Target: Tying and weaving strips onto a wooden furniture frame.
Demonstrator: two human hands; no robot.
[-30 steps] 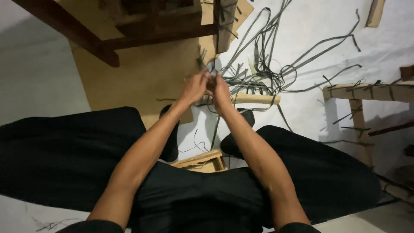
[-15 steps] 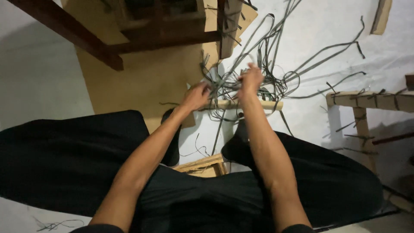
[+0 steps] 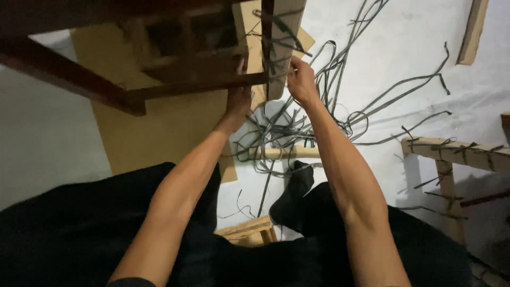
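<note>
Left hand [image 3: 237, 101] grips the dark wooden chair frame [image 3: 196, 85]; right hand [image 3: 301, 82] pinches grey flat weaving strips [image 3: 276, 48] wound on its pale upright post [image 3: 284, 32]. Judgement: keep strips taut against the post.

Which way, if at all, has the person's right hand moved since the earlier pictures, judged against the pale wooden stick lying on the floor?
Yes. The right hand has risen away from the pale stick and now grips the upright light wooden post.
</note>
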